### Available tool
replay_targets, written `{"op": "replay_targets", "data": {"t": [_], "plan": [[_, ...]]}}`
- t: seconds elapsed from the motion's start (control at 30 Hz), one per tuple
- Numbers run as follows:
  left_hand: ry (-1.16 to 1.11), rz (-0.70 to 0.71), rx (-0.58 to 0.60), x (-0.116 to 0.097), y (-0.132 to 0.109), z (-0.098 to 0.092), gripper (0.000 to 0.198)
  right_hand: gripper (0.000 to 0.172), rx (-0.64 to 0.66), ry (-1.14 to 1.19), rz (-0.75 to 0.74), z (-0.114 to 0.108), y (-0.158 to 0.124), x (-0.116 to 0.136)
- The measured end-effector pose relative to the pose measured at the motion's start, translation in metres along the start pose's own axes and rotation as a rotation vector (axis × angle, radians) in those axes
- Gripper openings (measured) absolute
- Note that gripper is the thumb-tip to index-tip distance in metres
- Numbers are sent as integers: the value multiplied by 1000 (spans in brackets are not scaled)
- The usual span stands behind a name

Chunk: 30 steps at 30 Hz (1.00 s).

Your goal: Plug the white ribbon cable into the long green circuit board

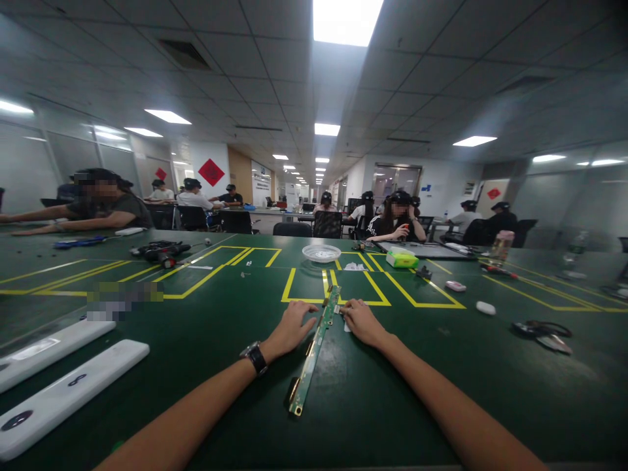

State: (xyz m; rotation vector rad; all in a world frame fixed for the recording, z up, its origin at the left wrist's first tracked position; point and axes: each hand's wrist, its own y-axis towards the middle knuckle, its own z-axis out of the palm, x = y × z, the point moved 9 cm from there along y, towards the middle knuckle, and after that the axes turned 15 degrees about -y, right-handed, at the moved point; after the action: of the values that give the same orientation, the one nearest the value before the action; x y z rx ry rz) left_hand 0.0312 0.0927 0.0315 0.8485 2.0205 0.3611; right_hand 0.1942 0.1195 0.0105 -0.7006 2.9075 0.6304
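Observation:
A long, narrow green circuit board [318, 343] lies slantwise on the table in front of me, with gold-coloured tabs along its left edge. My left hand [293, 327], a black-strapped watch [254, 358] on its wrist, rests just left of the board with thumb and fingers apart, holding nothing. To the right of the board's far half is my right hand [363, 322]. Its fingers are bent together at a small pale piece [348, 325] by the board's edge; what exactly they grip is partly hidden.
Two long white cases [78, 389] lie at left, near a power drill [161, 252]. Beyond the board stand a white plastic basket [321, 253] and a green tissue pack [402, 258]. Yellow tape [432, 305] marks the green table. Other people sit at the far and left sides.

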Motion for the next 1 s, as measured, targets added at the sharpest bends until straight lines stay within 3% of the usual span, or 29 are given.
{"op": "replay_targets", "data": {"t": [0.17,0.33,0.57,0.73,0.9,1.0], "plan": [[1,7,23,-1,-1,4,24,31,20,88,-152,-2,-1,21],[31,-24,22,-1,-1,3,25,31,51,-25,92,3,2,1],[38,-39,37,-2,-1,3,25,31,61,61,-77,2,-2,17],[45,-53,27,-3,-1,1,26,29,64,-43,119,2,-2,-2],[47,-40,50,-3,-2,4,24,31,47,72,-129,-2,-3,21],[58,-38,43,-2,-2,4,25,31,64,49,-84,-2,-1,18]]}}
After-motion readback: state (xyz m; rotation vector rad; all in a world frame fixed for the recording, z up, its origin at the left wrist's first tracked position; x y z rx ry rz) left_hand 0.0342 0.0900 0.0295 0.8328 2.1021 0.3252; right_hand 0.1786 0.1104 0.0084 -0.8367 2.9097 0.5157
